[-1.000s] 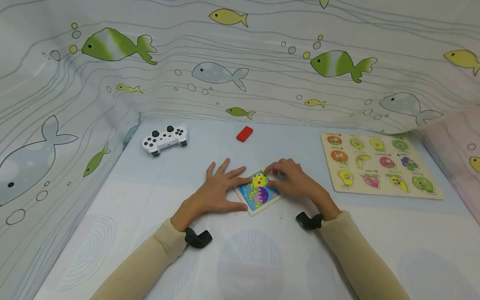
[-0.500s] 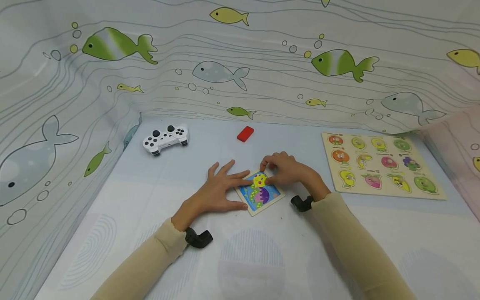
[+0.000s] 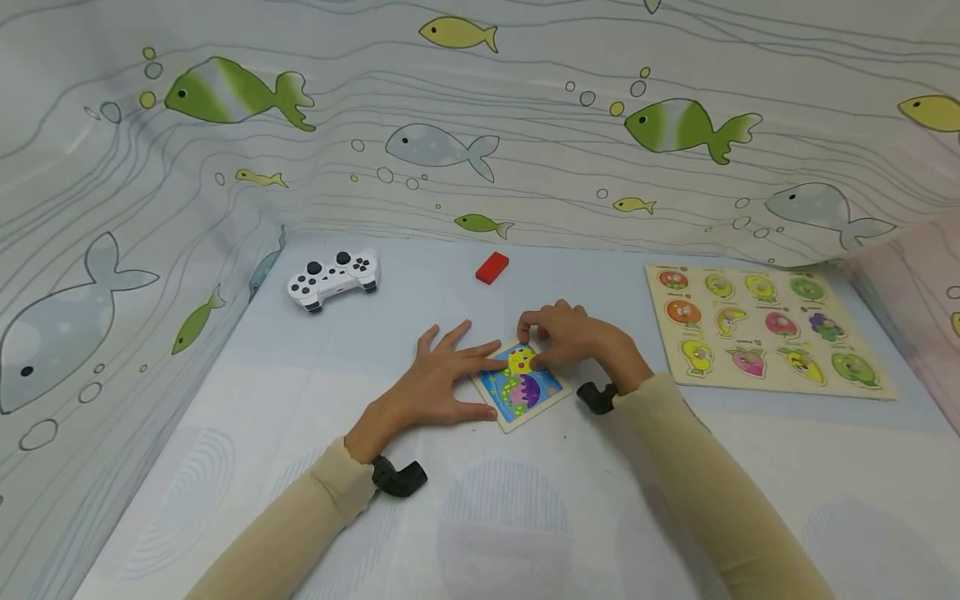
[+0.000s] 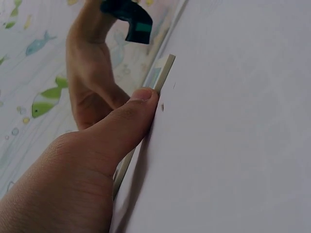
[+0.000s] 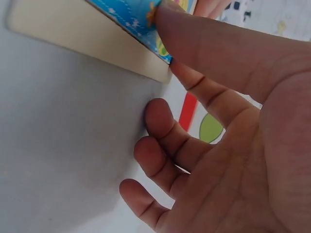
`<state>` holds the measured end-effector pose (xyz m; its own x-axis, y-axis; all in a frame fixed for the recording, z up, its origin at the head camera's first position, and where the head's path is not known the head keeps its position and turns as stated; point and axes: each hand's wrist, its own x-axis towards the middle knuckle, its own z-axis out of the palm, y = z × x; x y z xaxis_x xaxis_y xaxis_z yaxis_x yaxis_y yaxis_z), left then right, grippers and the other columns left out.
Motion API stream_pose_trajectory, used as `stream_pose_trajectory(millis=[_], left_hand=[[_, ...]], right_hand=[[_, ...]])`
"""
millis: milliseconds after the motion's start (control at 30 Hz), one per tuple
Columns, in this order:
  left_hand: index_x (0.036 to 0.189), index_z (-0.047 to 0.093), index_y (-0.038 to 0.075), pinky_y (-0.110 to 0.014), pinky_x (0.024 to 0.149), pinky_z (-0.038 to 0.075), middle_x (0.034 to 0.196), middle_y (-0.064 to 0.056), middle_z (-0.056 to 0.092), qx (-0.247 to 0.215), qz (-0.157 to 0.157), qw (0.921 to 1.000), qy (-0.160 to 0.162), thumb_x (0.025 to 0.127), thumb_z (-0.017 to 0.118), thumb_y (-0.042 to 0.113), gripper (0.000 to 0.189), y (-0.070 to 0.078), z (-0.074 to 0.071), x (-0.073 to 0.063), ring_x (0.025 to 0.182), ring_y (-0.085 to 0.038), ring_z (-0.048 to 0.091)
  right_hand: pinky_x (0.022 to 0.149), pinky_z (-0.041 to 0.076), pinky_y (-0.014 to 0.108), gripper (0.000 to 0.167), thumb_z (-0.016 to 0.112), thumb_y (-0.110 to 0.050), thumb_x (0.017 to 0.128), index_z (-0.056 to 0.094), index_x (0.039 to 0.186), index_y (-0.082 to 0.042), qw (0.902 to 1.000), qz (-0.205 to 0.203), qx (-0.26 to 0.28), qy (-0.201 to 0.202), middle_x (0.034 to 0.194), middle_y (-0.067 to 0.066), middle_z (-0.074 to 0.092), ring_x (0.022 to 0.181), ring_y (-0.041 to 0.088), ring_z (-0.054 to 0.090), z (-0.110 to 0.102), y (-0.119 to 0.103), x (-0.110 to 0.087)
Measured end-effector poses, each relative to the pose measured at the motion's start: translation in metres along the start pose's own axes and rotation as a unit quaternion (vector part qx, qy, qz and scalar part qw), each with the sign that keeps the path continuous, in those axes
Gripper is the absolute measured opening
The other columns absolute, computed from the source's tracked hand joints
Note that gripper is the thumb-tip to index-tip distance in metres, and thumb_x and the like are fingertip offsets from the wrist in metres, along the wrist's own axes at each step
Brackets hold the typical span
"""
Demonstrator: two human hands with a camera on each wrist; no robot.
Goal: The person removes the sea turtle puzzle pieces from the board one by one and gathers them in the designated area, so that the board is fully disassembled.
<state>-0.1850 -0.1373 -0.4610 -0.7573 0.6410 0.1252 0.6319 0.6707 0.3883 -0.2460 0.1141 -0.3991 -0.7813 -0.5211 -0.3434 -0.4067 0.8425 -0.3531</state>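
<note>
A small wooden jigsaw puzzle [image 3: 552,385] lies flat on the table, showing a yellow spotted creature in a purple shell on blue. My left hand [image 3: 431,383] rests at its left side with fingers spread and straight. One fingertip touches the picture, and the left thumb [image 4: 141,104] lies against the board's edge. At the upper right corner, my right hand [image 3: 577,333] has its thumb and index finger pinching a blue picture piece [image 5: 129,24] beside the bare wooden border [image 5: 82,41]. Its other fingers are curled. The index fingertip's contact is partly hidden.
Behind the puzzle lies a red block [image 3: 492,268]. A white game controller [image 3: 333,281] sits at the back left. On the right is a wooden peg board [image 3: 772,386] with several fruit pieces. Fish-printed cloth [image 3: 540,192] rises around the table's back and sides.
My right hand has shifted up and left, from the puzzle's right side to its upper corner, its wrist turning inward. The left hand stays nearly still.
</note>
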Motion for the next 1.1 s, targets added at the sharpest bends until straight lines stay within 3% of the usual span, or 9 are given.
stream_pose_trajectory(millis=[167,400,600,1100], left_hand=[[0.145,0.055,0.04,-0.071,0.118,0.003,0.161,0.011,0.042,-0.001,-0.003,1.0,-0.003,0.082,0.069,0.068,0.07,0.001,0.001,0.0,0.158,-0.037,0.016],[0.145,0.055,0.041,-0.069,0.119,0.002,0.161,0.012,0.042,0.001,-0.008,1.0,-0.005,0.083,0.069,0.068,0.07,0.002,0.0,-0.001,0.159,-0.036,0.016],[0.146,0.054,0.041,-0.068,0.12,0.001,0.161,0.013,0.04,0.002,-0.009,0.9999,-0.008,0.083,0.069,0.068,0.07,0.001,0.001,-0.001,0.159,-0.035,0.014],[0.145,0.055,0.039,-0.069,0.119,0.002,0.16,0.012,0.043,0.003,-0.003,1.0,0.0,0.082,0.071,0.066,0.071,0.0,0.003,0.001,0.158,-0.036,0.016]], right_hand=[[0.102,0.039,0.055,0.028,0.082,-0.028,0.083,0.066,0.106,-0.025,0.9999,0.001,-0.009,0.006,0.112,0.006,0.064,0.114,0.028,0.049,0.0,-0.001,0.001],[0.102,0.038,0.055,0.025,0.082,-0.026,0.084,0.067,0.104,-0.023,0.9989,-0.013,0.039,0.024,0.111,0.005,0.062,0.113,0.027,0.048,0.006,0.011,0.0],[0.1,0.039,0.055,0.023,0.082,-0.026,0.083,0.069,0.102,-0.025,0.9985,-0.023,0.039,0.031,0.107,0.004,0.062,0.111,0.027,0.049,0.007,0.012,-0.002],[0.1,0.037,0.055,0.025,0.083,-0.025,0.083,0.071,0.105,-0.023,0.9974,-0.012,0.052,0.049,0.107,0.005,0.063,0.111,0.026,0.049,0.008,0.012,-0.004]])
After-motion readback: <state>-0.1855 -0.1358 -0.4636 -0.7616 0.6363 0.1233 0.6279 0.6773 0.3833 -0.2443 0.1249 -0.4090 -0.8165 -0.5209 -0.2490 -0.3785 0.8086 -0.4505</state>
